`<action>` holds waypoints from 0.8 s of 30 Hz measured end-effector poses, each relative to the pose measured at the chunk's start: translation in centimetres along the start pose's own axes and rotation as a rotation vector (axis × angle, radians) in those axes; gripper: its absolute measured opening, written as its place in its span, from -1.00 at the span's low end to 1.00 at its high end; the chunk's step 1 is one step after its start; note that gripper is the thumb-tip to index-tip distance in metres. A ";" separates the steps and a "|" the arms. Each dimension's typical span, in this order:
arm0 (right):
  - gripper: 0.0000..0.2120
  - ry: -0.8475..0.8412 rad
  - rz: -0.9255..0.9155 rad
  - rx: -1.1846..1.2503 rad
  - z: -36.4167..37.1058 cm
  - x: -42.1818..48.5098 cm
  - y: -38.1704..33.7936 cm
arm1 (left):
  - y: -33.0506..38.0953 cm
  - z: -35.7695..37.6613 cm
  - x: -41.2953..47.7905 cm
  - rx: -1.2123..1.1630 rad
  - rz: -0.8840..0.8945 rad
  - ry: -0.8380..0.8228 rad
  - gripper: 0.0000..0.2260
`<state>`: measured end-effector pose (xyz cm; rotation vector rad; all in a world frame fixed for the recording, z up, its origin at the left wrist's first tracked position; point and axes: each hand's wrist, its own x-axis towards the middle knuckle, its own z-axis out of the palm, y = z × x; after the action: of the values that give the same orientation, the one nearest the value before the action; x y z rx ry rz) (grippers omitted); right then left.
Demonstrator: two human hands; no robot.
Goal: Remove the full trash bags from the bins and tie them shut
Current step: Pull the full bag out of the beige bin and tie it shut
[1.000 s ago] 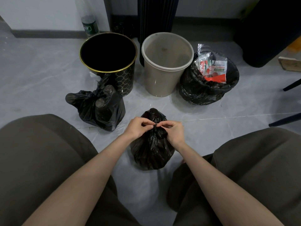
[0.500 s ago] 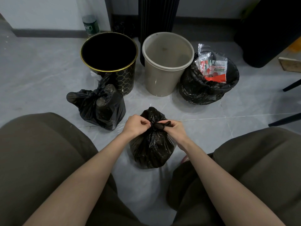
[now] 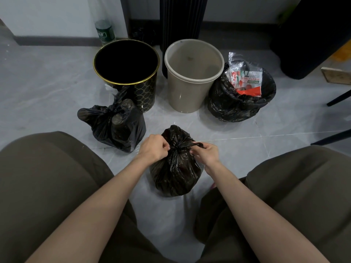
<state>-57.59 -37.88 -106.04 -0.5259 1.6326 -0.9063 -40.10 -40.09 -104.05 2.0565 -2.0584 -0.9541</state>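
Your left hand (image 3: 153, 148) and right hand (image 3: 206, 153) each pinch a twisted tail of the small black plastic trash bag (image 3: 176, 168), which sits on the grey tiled floor (image 3: 47, 82) between your knees, in front of the empty beige plastic bin (image 3: 190, 88). Pull the tails too hard and the thin film may tear at the knot; pull unevenly and the knot may slip loose. The black-lined bin with the printed wrapper (image 3: 245, 80) at far right is not yet emptied.
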 end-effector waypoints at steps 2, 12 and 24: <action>-0.93 -0.015 -0.029 -0.051 -0.1 0.1 -0.4 | 0.0 0.2 0.1 -0.007 0.028 -0.008 -0.87; -0.84 -0.089 -0.045 -0.024 0.2 0.3 -0.8 | -0.8 2.0 0.4 -0.458 -0.068 -0.110 -0.81; -0.90 -0.074 -0.067 -0.176 0.4 0.3 -0.3 | -0.1 1.9 -0.2 -0.072 -0.155 0.022 -0.85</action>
<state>-57.28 -38.43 -105.98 -0.7309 1.6434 -0.7869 -40.86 -39.22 -105.57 2.2041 -1.8475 -1.0071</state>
